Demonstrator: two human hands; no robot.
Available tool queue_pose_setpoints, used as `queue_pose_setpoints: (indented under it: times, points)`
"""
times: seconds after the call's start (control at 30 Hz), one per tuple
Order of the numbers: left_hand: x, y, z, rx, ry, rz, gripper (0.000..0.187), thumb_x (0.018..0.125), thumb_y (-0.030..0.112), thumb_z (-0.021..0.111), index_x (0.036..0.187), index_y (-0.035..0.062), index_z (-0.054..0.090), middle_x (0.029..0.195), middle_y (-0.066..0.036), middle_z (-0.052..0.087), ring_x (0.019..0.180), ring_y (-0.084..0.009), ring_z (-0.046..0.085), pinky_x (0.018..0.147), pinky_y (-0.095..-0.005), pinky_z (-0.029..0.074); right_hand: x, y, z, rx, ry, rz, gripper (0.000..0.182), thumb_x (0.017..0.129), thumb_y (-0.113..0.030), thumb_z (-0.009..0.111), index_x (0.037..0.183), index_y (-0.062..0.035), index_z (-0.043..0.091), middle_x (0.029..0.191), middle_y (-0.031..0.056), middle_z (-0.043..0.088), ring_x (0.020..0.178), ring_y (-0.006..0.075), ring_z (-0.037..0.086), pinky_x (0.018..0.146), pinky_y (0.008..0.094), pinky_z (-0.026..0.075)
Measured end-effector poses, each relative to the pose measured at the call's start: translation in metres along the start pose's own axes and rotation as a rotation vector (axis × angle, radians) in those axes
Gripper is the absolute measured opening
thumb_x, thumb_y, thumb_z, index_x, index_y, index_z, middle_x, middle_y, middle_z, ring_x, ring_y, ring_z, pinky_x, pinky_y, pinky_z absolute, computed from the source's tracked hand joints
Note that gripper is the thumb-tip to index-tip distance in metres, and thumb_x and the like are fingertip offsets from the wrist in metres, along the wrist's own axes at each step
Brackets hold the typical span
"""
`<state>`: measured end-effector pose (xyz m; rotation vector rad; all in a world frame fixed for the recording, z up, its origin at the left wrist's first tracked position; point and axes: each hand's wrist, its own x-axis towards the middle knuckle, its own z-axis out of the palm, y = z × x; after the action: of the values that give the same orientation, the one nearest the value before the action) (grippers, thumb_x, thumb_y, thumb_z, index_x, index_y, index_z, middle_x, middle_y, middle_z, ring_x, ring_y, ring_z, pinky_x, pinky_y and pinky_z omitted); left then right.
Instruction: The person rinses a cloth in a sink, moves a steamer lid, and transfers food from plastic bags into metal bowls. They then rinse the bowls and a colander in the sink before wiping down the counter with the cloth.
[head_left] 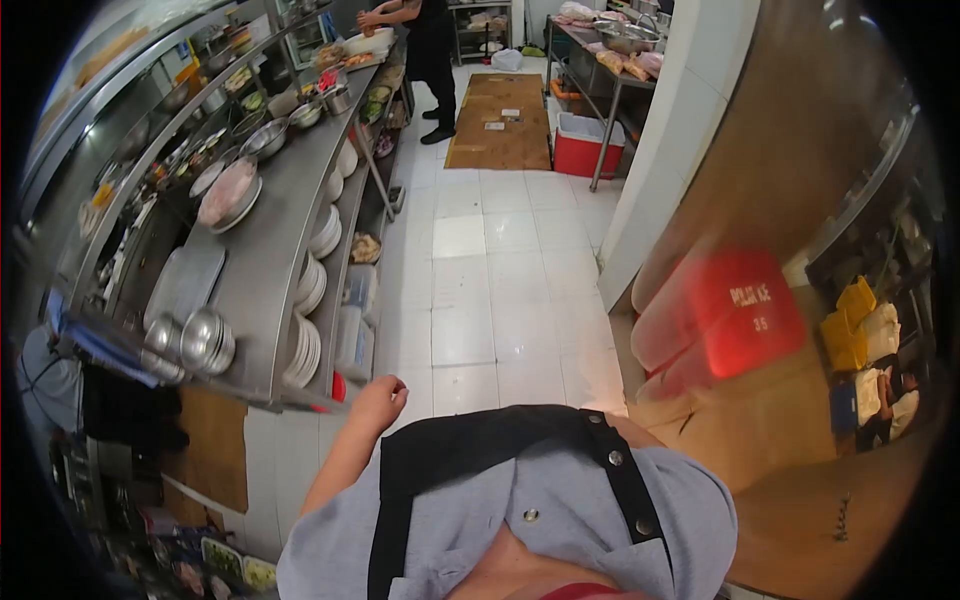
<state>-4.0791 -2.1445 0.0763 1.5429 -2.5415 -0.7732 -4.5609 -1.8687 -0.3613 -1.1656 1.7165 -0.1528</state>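
While the left hand (380,402) hangs near the steel counter (265,270), its fingers curl loosely, half open, around nothing visible.
Stacked plates (304,352) stand under the counter, left of that hand and apart; right hand out of view, grip undetermined.

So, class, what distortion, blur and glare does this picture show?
Head view: curved, wide-angle distortion with black corners; head view: shiny glare patches on the white tiled floor; head view: red box with white lettering blurred, while the bare left hand looks fairly clear.
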Motion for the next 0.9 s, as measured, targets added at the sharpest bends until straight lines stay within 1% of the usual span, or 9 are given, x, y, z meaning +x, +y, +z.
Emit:
queue_pose_setpoints:
  times: [0.1,0.23,0.33,0.5,0.57,0.6,0.63,0.73,0.9]
  points:
    - [0.079,0.01,-0.009,0.01,-0.063,0.039,0.021,0.08,0.026,0.057,0.089,0.0077,0.06,0.092,-0.013,0.06,0.088,-0.0297,0.057,0.075,-0.0392,0.046,-0.085,-0.094,-0.057,-0.16,0.091,0.247,0.025,0.07,-0.022,0.061,0.089,-0.0072,0.065,0.092,0.0173,0.062,0.086,0.0315,0.06,0.074,0.0396,0.047]
    - [0.181,0.025,-0.012,0.097,-0.089,0.243,0.019,0.08,0.026,0.058,0.088,0.0089,0.06,0.092,-0.012,0.059,0.087,-0.0295,0.057,0.074,-0.0389,0.046,-0.09,-0.13,-0.121,-0.131,0.141,0.312,0.025,0.071,-0.021,0.059,0.091,-0.0074,0.065,0.097,0.0175,0.061,0.089,0.032,0.059,0.076,0.0404,0.047]
    - [0.252,0.037,-0.011,0.024,-0.085,0.196,0.018,0.08,0.025,0.058,0.087,0.0087,0.06,0.09,-0.012,0.059,0.086,-0.0298,0.057,0.073,-0.0388,0.046,-0.059,-0.144,-0.173,-0.143,0.162,0.318,0.025,0.072,-0.019,0.058,0.092,-0.0075,0.066,0.1,0.0176,0.06,0.092,0.0325,0.059,0.078,0.0409,0.047]
    - [0.348,0.062,-0.032,0.02,0.007,0.04,0.015,0.078,0.022,0.059,0.085,0.0081,0.06,0.089,-0.012,0.059,0.082,-0.0282,0.059,0.07,-0.0393,0.047,0.045,-0.216,-0.314,-0.211,0.206,0.232,0.026,0.073,-0.017,0.056,0.094,-0.0078,0.067,0.106,0.0177,0.059,0.096,0.0332,0.058,0.081,0.0419,0.046]
    - [0.379,0.073,-0.052,0.006,0.006,0.028,0.015,0.078,0.021,0.059,0.085,0.0081,0.06,0.089,-0.011,0.059,0.08,-0.0277,0.059,0.069,-0.0387,0.047,0.187,-0.187,-0.352,-0.379,-0.019,0.321,0.025,0.072,-0.02,0.056,0.089,-0.0075,0.068,0.101,0.0165,0.061,0.092,0.0324,0.059,0.079,0.041,0.047]
    - [0.396,0.075,-0.056,-0.022,-0.001,0.014,0.014,0.078,0.02,0.059,0.086,0.0082,0.06,0.089,-0.011,0.059,0.078,-0.0273,0.06,0.068,-0.0381,0.047,0.311,-0.111,-0.333,-0.479,0.108,0.148,0.024,0.071,-0.023,0.054,0.084,-0.0078,0.068,0.095,0.015,0.063,0.088,0.0317,0.06,0.076,0.0401,0.048]
    - [0.416,0.065,-0.057,-0.019,0.034,0.003,0.014,0.078,0.019,0.058,0.086,0.0082,0.06,0.088,-0.012,0.06,0.075,-0.0266,0.061,0.067,-0.0369,0.048,0.272,-0.188,-0.39,-0.433,0.158,0.069,0.025,0.066,-0.024,0.054,0.079,-0.0063,0.066,0.083,0.016,0.063,0.077,0.0323,0.06,0.07,0.0405,0.048]
    - [0.471,0.052,-0.07,-0.004,0.121,-0.04,0.014,0.078,0.019,0.059,0.086,0.0081,0.06,0.088,-0.012,0.06,0.074,-0.0264,0.061,0.066,-0.0368,0.048,0.307,-0.268,-0.464,-0.153,0.25,-0.064,0.032,0.068,-0.033,0.058,0.081,-0.0054,0.066,0.087,0.0157,0.064,0.082,0.0292,0.061,0.075,0.039,0.048]
    - [0.583,0.043,-0.092,0.024,0.081,-0.016,0.015,0.077,0.018,0.059,0.086,0.0061,0.06,0.088,-0.012,0.06,0.075,-0.0279,0.06,0.067,-0.0373,0.047,0.395,-0.27,-0.504,-0.242,0.048,0.09,0.043,0.065,-0.039,0.063,0.094,-0.0071,0.065,0.094,0.0153,0.064,0.09,0.0296,0.06,0.079,0.0377,0.047]
